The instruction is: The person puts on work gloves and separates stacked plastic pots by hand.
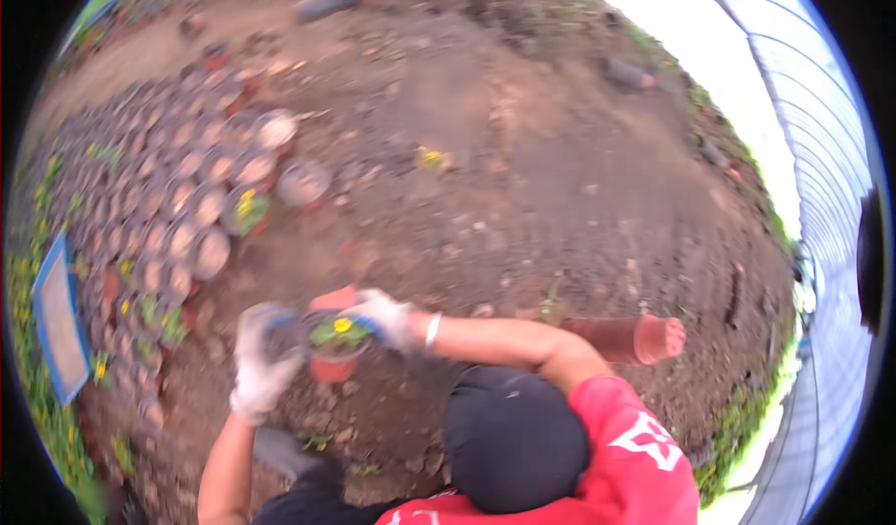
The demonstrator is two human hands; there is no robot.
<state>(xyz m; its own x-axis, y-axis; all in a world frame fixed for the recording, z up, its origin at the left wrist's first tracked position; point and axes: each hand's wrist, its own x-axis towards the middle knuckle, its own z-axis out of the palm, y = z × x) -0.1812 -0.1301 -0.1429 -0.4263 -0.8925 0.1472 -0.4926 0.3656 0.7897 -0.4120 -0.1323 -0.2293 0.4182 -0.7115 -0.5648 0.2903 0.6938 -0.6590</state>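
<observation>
My left hand (259, 376), in a white glove, curls at the lower left around a round greyish shape that blur keeps me from naming. Just right of it is a reddish-brown flowerpot (334, 368) with a dark rim, holding a green plant with a yellow flower (343, 325). My right hand (387, 318), gloved in white with blue on the fingers, grips this pot's right side at the rim. Another reddish piece (336, 298) shows behind the pot, partly hidden.
Many soil-filled pots (213, 252) stand in rows at left, some with yellow flowers. A blue-edged tray (62, 320) lies beyond them. Stacked reddish pots (644, 338) lie on the soil at right. A black-capped head (516, 439) fills the lower middle. Another person's shoe (327, 2) is at top.
</observation>
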